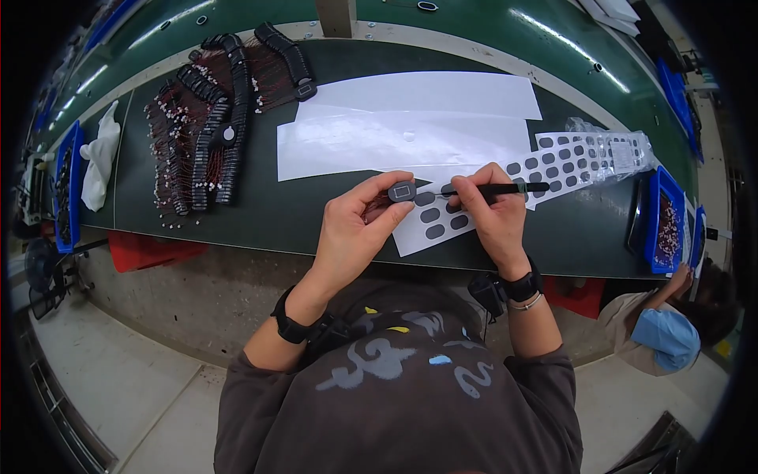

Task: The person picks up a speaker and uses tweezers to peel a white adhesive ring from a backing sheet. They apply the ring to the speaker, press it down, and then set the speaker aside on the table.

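Observation:
My left hand [353, 223] pinches a small black rounded part [402, 192], like a small speaker, between thumb and fingertips. A pale rectangular outline marks its upper face. In my right hand [496, 215] is a pair of black tweezers [505, 189], its thin metal tip pointing left toward the part. Whether the tip grips anything is too small to tell. Beneath both hands lies a white sheet of dark oval stickers [435, 231], running from the table's near edge toward the right. My right hand covers some of it.
Rows of black parts with red wires and white connectors [233, 110] lie at the left. White paper sheets [410, 138] cover the table's middle. A blue bin [666, 225] holds small wired pieces at the right, near another person [655, 328]. A white cloth [100, 162] lies far left.

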`<move>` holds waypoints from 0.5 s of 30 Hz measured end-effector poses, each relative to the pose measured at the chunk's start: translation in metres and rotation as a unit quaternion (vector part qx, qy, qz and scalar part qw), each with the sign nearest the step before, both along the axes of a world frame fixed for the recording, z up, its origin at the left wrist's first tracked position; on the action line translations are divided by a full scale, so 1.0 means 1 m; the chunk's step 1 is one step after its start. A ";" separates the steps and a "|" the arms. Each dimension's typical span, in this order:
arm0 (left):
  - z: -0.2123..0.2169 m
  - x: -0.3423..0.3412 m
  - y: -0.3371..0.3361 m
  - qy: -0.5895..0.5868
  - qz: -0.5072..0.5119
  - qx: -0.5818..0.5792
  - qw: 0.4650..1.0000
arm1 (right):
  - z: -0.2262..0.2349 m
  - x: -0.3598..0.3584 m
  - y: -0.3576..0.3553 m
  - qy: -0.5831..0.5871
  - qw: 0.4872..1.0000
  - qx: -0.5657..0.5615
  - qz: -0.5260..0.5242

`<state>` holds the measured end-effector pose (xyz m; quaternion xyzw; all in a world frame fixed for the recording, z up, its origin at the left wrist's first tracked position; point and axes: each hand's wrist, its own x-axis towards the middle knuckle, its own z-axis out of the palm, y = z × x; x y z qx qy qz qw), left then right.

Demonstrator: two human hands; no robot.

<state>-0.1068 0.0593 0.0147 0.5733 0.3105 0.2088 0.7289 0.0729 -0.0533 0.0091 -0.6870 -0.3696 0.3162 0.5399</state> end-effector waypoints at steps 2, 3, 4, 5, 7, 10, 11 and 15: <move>-0.001 -0.001 0.000 0.004 -0.004 0.004 1.000 | 0.002 -0.002 -0.003 0.012 1.000 0.021 0.001; -0.001 -0.002 0.001 0.006 -0.005 0.007 1.000 | 0.006 -0.004 -0.006 0.024 0.998 0.053 -0.025; -0.001 -0.002 0.001 0.007 -0.002 0.009 1.000 | 0.010 -0.006 -0.008 0.036 0.994 0.085 -0.052; -0.001 -0.002 0.000 0.008 -0.007 0.009 1.000 | 0.013 -0.007 -0.010 0.049 0.989 0.115 -0.079; 0.000 -0.002 -0.001 0.012 -0.016 0.009 1.000 | 0.015 -0.011 -0.006 0.083 0.986 0.114 -0.087; -0.002 -0.002 0.000 0.007 -0.019 0.007 1.000 | 0.012 -0.020 -0.001 0.147 0.976 0.111 -0.116; -0.002 -0.002 0.000 0.004 -0.020 0.006 1.000 | 0.009 -0.022 0.001 0.162 0.976 0.095 -0.107; -0.003 -0.001 0.001 -0.008 -0.020 0.024 0.999 | 0.004 -0.027 0.008 0.195 0.975 0.062 -0.089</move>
